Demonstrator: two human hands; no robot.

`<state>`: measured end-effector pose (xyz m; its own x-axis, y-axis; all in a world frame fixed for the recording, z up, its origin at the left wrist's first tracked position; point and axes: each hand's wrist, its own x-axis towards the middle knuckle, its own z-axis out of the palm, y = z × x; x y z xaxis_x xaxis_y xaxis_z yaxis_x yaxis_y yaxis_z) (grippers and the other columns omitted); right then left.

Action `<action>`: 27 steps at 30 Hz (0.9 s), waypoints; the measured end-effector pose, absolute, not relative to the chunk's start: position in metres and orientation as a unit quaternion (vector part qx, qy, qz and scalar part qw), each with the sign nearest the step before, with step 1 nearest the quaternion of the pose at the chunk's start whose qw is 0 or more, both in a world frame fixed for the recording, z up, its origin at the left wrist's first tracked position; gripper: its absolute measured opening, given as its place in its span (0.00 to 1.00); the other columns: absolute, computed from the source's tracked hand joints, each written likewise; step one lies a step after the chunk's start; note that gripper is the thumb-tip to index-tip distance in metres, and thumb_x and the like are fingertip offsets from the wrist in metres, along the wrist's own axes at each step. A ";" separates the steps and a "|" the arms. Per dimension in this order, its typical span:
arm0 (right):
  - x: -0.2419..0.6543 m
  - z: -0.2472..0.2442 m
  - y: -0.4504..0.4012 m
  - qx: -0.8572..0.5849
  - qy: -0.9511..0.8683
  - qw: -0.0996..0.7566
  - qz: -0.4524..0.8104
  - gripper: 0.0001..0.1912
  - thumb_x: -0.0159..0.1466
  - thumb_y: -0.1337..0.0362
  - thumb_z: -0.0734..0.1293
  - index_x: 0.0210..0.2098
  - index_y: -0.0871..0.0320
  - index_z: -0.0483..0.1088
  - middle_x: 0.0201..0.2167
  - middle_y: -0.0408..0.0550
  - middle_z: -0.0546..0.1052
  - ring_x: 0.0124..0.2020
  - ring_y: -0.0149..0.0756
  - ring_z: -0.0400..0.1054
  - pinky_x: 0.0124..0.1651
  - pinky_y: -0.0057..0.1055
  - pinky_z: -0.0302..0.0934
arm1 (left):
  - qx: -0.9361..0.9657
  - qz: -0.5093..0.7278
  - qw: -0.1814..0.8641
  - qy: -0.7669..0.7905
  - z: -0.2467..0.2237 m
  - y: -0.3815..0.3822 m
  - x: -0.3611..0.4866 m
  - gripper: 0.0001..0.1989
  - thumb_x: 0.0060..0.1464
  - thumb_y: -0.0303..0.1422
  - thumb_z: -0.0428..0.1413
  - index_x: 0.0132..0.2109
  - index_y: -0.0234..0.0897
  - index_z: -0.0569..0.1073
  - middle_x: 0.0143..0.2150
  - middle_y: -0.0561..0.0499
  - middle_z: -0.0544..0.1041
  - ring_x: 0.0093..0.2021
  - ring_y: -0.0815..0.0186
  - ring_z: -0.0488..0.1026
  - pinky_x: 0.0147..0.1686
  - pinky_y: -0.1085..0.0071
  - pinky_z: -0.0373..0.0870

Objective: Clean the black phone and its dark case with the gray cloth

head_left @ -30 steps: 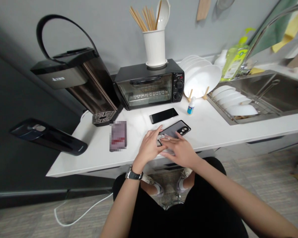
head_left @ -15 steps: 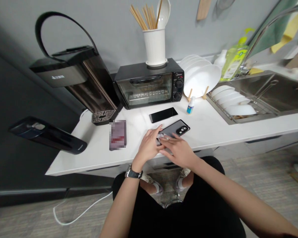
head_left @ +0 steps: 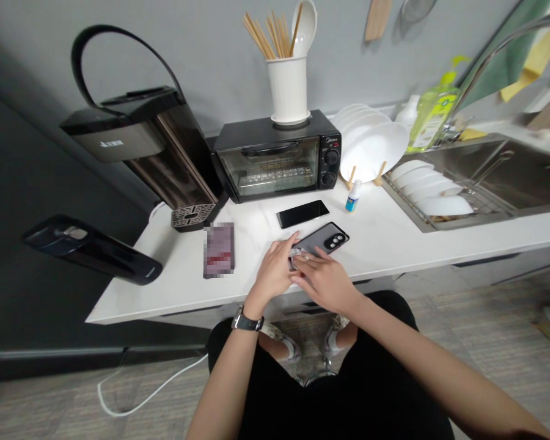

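A grey phone case (head_left: 319,237) with a black rim and camera cut-outs lies at the counter's front edge. My left hand (head_left: 277,269) grips its near left end, thumb along the side. Under the fingers of my right hand (head_left: 327,278) is a crumpled pale wipe or cloth (head_left: 297,252), pressed against the case; part of it is hidden. Just behind lies a dark-screened phone (head_left: 302,214), face up. A small white spray bottle (head_left: 352,197) with a blue label stands upright to the right. Left of my hands is a flat, pixelated packet (head_left: 219,250).
At the back stands a black toaster oven (head_left: 268,165) bearing a white utensil holder (head_left: 288,88). A tall dispenser (head_left: 165,159) and a dark tumbler (head_left: 96,250) are on the left. Plates (head_left: 376,150) stand in a rack beside the sink (head_left: 508,211), which holds bowls (head_left: 433,186).
The view has shifted slightly. Both hands stay on the phone case in nearly the same pose, with only a slight movement of the right hand and case.
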<state>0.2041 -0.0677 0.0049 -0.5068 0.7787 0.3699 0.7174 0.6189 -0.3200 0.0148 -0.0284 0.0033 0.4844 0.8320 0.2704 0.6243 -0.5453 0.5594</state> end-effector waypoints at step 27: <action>0.200 0.012 -0.068 -0.467 -0.848 0.242 0.076 0.22 0.76 0.56 0.57 0.61 0.59 0.71 0.61 0.56 0.75 0.66 0.45 0.65 0.72 0.52 0.48 | 0.828 0.258 0.207 0.453 0.014 -0.039 0.020 0.43 0.56 0.27 0.61 0.74 0.43 0.54 0.66 0.45 0.72 0.60 0.54 0.67 0.62 0.54 0.66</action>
